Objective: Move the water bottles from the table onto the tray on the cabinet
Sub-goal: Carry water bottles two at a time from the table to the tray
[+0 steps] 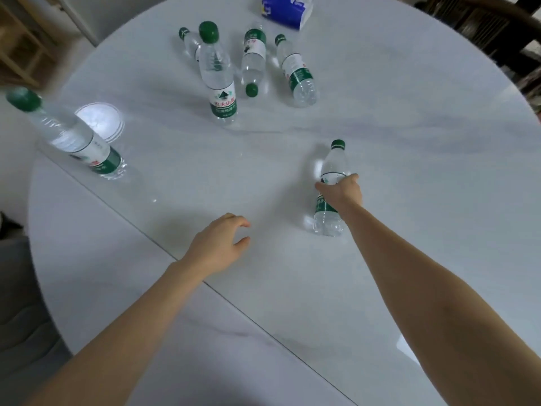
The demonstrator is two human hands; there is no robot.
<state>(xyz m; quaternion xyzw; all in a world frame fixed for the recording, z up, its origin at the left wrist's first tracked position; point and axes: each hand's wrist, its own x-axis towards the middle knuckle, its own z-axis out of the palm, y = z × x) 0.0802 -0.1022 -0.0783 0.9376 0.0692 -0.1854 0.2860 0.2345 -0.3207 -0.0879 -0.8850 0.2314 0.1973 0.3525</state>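
Gripping a lying water bottle [332, 189] at its label, the right hand [341, 192] presses it on the white table [409, 142]; the left hand [218, 247] hovers loosely curled, holding nothing (5 other bottles [218, 74] lie farther off).

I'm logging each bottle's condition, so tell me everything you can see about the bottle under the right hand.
The bottle under the right hand is clear plastic with a green screw cap, closed, and a white-and-green label around its middle. It lies on its side on the pale round table, cap pointing away from the person, ribbed base nearest them. It looks filled with clear water. The right hand wraps over its labelled middle; whether it is lifted yet is unclear. Nothing else touches it.
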